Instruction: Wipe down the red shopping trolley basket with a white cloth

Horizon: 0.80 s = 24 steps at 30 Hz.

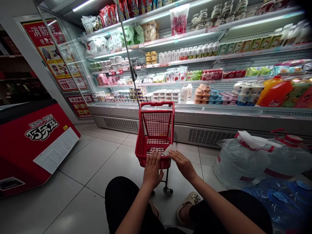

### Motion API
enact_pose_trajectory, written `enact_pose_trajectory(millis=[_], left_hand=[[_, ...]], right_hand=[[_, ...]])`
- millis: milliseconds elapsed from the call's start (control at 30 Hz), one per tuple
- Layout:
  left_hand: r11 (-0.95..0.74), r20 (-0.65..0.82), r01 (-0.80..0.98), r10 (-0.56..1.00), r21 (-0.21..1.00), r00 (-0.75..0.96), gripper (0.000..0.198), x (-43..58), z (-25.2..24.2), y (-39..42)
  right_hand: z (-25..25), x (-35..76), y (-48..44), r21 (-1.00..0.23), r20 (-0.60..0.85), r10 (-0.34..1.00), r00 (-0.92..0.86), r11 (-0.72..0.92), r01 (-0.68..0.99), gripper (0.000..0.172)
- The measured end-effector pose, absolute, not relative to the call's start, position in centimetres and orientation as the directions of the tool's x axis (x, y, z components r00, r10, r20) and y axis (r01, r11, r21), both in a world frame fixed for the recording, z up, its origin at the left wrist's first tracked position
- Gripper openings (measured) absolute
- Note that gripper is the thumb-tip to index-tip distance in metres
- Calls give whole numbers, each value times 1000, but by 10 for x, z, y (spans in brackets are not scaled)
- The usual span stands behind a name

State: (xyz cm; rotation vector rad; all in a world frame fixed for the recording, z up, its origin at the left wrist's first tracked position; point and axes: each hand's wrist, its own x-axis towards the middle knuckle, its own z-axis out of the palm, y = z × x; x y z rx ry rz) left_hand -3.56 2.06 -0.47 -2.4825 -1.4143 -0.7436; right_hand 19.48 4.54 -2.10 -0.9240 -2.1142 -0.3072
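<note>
Hands work at the near side of a red wheeled shopping basket [156,130], which stands on the white tiled floor [102,156] directly in front of the refrigerated display case [219,117]. The left hand [152,169] lies flat and open against the basket's near wall, fingers spread and pointing away from the person. The right hand [182,164] reaches in from the right, palm down, with its fingertips on a white wipe [170,149] at the basket's near right corner. Whether the fingers pinch the wipe or only press on it cannot be told. The two hands are near each other but apart. The basket's grey pull handle [127,48] rises from its far side, tilted left. One castor [167,190] shows below the near edge. Large water bottles [239,162] lie on the floor to the right, well apart from the basket. A red chest freezer [36,143] stands to the left. A beige clog [188,203] shows between the person's knees.
</note>
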Motion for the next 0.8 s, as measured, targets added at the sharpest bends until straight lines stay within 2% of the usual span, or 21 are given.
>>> enact_pose_trajectory(millis=[133,267,367,567,800], left_hand=[[-525,532,846,744,91,404,88,-37,-7,21],[-537,535,841,733,74,420,85,-39,-7,22],[-539,531,840,731,64,429,88,-39,-8,22],[-545,516,836,734,62,441,89,-43,-9,24],[-564,510,826,714,14,479,85,-59,0,24]], right_hand=[[-13,199,37,-45,729,464,-503,766,641,60],[6,222,70,22,700,385,-602,831,557,54],[17,235,104,8,682,431,-590,803,596,53],[16,229,132,-93,692,560,-455,695,713,48],[9,209,114,-57,716,522,-463,705,707,35]])
